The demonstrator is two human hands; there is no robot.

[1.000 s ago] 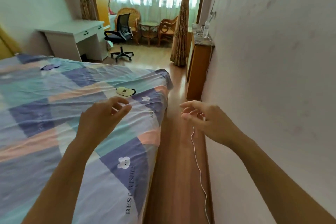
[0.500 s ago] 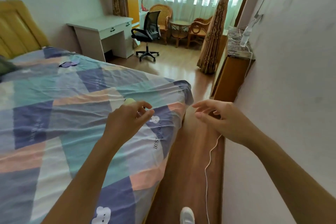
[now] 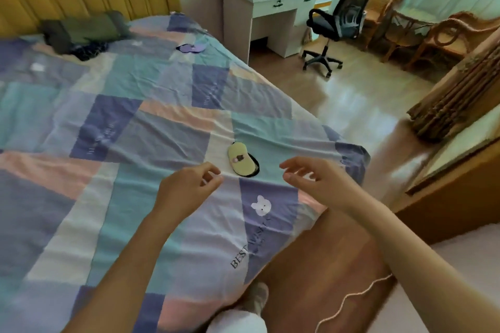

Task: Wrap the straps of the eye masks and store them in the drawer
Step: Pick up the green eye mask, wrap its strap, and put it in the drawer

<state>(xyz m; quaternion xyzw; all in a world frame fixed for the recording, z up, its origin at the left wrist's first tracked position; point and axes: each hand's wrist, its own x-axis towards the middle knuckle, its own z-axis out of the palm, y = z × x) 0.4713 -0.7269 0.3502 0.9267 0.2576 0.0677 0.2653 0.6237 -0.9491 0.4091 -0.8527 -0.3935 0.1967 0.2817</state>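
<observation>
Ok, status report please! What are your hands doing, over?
Left hand and right hand both empty, hovering near yellow eye mask on bed. Purple eye mask farther off. Nothing blocking.

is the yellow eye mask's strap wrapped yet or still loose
Still loose, as far as it shows: the yellow eye mask lies flat on the bedspread with its black strap looping out beside it. Neither hand touches it.

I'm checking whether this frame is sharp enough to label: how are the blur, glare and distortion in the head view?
Head view: soft all over, the purple eye mask smeared; the yellow eye mask is still readable between the left hand and right hand; window glare washes the floor; wide-angle bending curves the bed edge.
</observation>
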